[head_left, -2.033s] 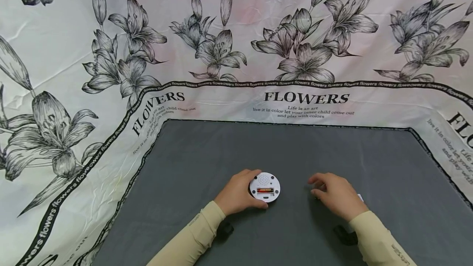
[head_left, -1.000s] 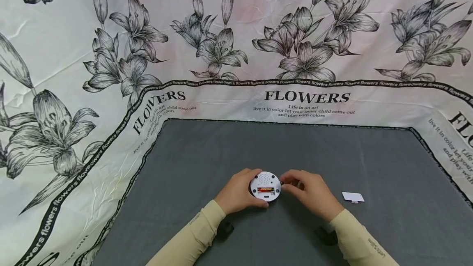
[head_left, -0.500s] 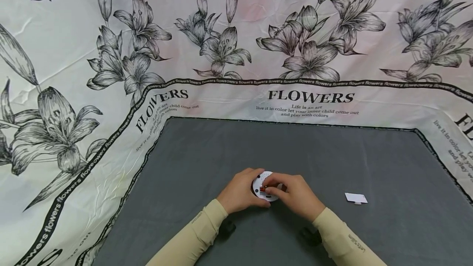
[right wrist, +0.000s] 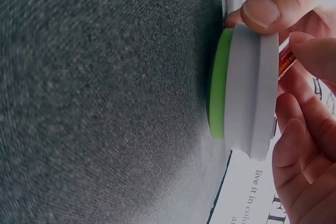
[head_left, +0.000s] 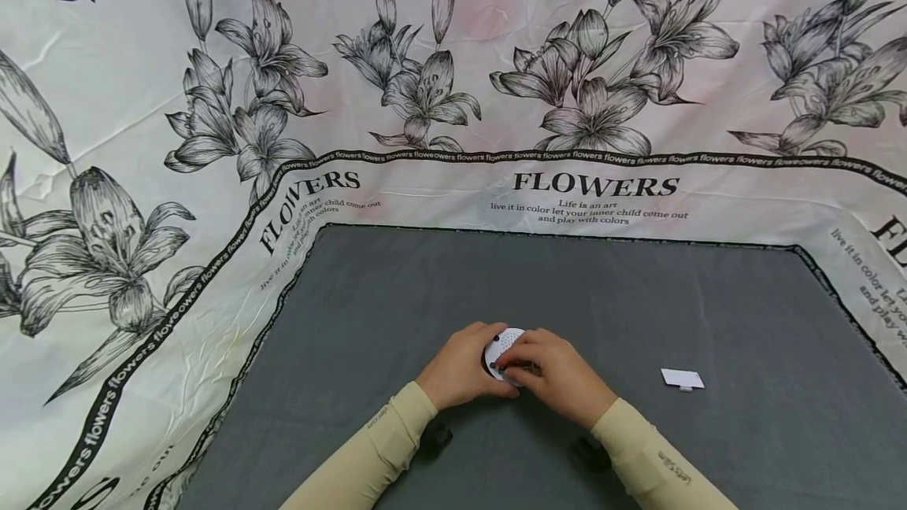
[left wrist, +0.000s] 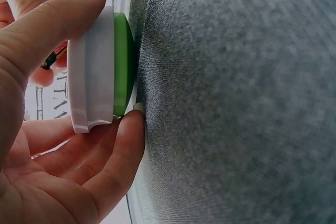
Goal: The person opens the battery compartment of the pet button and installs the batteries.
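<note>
My left hand [head_left: 457,368] grips a round white battery device [head_left: 504,343] by its edge, thumb on the near side. Its perforated back, with small dark feet, faces up. The green underside [left wrist: 123,64] shows in the left wrist view, close over the grey cloth. Bent over the back of the device is my right hand [head_left: 560,372], whose fingertips pinch a red and black battery [right wrist: 285,62]. That battery stands tilted at the back face, and one dark end of it shows in the left wrist view. Right fingers hide the battery compartment in the head view.
A small white battery cover [head_left: 682,378] with a tab lies on the grey cloth [head_left: 553,282], to the right of my hands. Beyond the grey area runs a white border with printed words and flowers. Black wrist cameras sit under both wrists.
My right hand came left from beside the battery cover to the device, uncovering the cover. The battery, lying in the compartment before, is now tilted between my right fingers. The left hand keeps its hold.
</note>
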Tool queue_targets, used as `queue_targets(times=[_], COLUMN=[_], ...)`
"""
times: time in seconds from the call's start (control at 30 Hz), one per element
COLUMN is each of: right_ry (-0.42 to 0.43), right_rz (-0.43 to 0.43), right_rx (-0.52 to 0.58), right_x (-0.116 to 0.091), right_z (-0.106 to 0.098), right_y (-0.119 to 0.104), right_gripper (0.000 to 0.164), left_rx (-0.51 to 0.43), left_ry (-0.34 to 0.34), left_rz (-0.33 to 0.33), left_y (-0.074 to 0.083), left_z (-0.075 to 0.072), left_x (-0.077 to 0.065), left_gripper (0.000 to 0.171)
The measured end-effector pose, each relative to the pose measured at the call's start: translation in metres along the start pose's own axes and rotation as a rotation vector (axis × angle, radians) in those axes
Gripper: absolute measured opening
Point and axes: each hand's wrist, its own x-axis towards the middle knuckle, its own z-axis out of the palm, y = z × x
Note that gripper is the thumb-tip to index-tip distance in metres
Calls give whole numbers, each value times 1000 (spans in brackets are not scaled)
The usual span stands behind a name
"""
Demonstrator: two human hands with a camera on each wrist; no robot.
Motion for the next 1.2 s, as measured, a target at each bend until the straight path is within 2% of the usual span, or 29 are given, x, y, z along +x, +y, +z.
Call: queue_targets(times=[0.17, 0.5, 0.9, 1.03, 1.2], right_ry=[-8, 29, 80, 108, 145], right_rz=[-16, -96, -167, -143, 10], right_rx=[-55, -202, -267, -271, -155], right_x=[1, 2, -1, -6, -5], right_z=[2, 4, 6, 7, 12], right_y=[-1, -5, -5, -2, -3], right_gripper=[18, 19, 22, 25, 15], left_rx=[6, -13, -6, -3, 0], left_ry=[0, -1, -3, -5, -6], left_rz=[-11, -22, -26, -21, -23], left_y=[0, 1, 1, 2, 3], left_z=[0, 0, 1, 1, 1], left_x=[0, -1, -1, -1, -2], left_gripper=[82, 80, 83, 85, 83])
